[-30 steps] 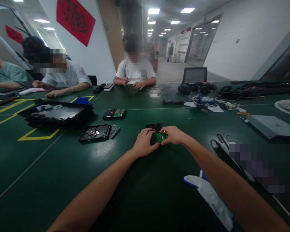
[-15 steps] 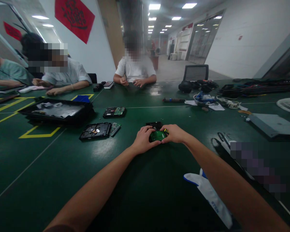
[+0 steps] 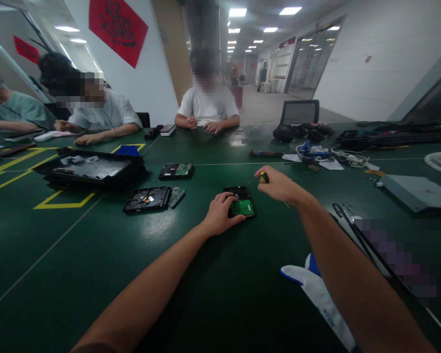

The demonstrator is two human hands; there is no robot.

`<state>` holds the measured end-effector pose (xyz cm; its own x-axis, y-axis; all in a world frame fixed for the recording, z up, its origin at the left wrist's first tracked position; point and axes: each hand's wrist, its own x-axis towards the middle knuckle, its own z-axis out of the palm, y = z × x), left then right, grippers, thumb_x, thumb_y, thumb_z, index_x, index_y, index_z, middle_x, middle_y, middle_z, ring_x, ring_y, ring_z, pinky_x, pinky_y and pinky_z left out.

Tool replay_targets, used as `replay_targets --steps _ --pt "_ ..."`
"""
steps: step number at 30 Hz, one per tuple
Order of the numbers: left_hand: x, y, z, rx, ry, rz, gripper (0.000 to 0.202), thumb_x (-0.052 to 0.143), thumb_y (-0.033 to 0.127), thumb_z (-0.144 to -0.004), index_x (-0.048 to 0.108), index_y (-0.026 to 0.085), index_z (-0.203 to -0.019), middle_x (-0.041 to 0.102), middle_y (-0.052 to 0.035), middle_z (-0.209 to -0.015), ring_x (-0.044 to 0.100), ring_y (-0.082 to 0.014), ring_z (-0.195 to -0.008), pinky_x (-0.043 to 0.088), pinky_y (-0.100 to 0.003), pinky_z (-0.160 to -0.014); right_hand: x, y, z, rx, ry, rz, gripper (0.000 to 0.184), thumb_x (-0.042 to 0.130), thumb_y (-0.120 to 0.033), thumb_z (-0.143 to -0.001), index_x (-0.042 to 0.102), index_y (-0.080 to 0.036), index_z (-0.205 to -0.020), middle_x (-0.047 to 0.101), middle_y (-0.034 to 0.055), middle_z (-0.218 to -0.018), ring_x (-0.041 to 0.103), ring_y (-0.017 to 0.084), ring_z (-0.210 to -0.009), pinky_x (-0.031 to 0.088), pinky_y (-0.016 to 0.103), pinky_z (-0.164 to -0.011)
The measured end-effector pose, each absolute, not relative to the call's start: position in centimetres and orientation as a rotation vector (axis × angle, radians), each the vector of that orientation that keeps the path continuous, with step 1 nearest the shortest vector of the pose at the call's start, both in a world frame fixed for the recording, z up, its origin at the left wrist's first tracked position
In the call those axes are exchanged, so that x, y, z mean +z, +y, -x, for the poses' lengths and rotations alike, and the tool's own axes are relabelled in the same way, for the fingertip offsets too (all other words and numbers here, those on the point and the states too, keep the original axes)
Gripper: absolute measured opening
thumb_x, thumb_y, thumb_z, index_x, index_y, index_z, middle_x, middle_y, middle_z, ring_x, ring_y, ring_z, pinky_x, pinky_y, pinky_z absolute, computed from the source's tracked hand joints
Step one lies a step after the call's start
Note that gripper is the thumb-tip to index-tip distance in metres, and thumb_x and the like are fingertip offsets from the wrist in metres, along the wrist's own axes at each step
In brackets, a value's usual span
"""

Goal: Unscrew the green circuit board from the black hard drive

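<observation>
A black hard drive with a green circuit board (image 3: 245,208) lies flat on the table in front of me. My left hand (image 3: 222,213) grips it from the left, thumb along the near edge and fingers over its left part, which they hide. My right hand (image 3: 277,184) is off the drive, up and to the right, with its fingers wrapped round a small yellow-and-black screwdriver (image 3: 265,177). A thin shaft seems to show below that hand. Tiny bits, too small to name, lie on the table just beyond the drive.
To the left lie another hard drive (image 3: 147,199), a loose circuit board (image 3: 177,197), a third drive (image 3: 176,171) and a black tray (image 3: 91,169). White-and-blue gloves (image 3: 318,294) lie under my right forearm. A grey metal case (image 3: 417,192) stands right. Co-workers sit across the table.
My right hand has lifted off the hard drive and moved right and away from me with the screwdriver, uncovering the drive's right side. My left hand stays on the drive.
</observation>
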<state>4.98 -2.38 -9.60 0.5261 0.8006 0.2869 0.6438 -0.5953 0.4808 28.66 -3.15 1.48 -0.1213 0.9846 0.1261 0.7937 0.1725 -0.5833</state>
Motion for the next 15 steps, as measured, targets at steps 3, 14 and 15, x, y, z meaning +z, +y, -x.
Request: replay_targets --steps 3,14,15 --pt "-9.6 -2.5 -4.9 0.708 1.189 -2.456 0.062 0.073 0.059 -0.080 0.057 0.027 -0.130 0.050 -0.0115 -0.142 0.043 -0.0344 -0.136 0.041 -0.055 -0.109 4.0 -3.8 -27.8 0.378 -1.873 1.489 0.033 0.057 -0.016 -0.086 0.057 -0.022 -0.118 0.066 0.0089 -0.103 0.063 0.025 -0.096 0.050 0.040 -0.084" --pt "-9.8 -2.5 -5.0 0.747 1.215 -2.456 0.062 0.076 0.057 -0.079 0.058 0.027 -0.129 0.047 -0.0115 -0.146 0.041 -0.0345 -0.139 0.040 -0.055 -0.111 1.6 -3.5 -25.0 0.343 -1.819 1.401 0.037 0.061 -0.033 -0.090 0.049 -0.023 -0.124 0.069 0.0071 -0.099 0.066 0.024 -0.085 0.049 0.036 -0.079" --pt "-9.8 -2.5 -5.0 0.745 1.208 -2.460 0.062 0.075 0.057 -0.079 0.058 0.027 -0.129 0.047 -0.0115 -0.146 0.041 -0.0344 -0.139 0.040 -0.055 -0.111 1.4 -3.4 -25.2 0.320 -1.852 1.410 0.036 0.061 -0.033 -0.090 0.050 -0.023 -0.122 0.068 0.0067 -0.097 0.065 0.024 -0.083 0.048 0.036 -0.077"
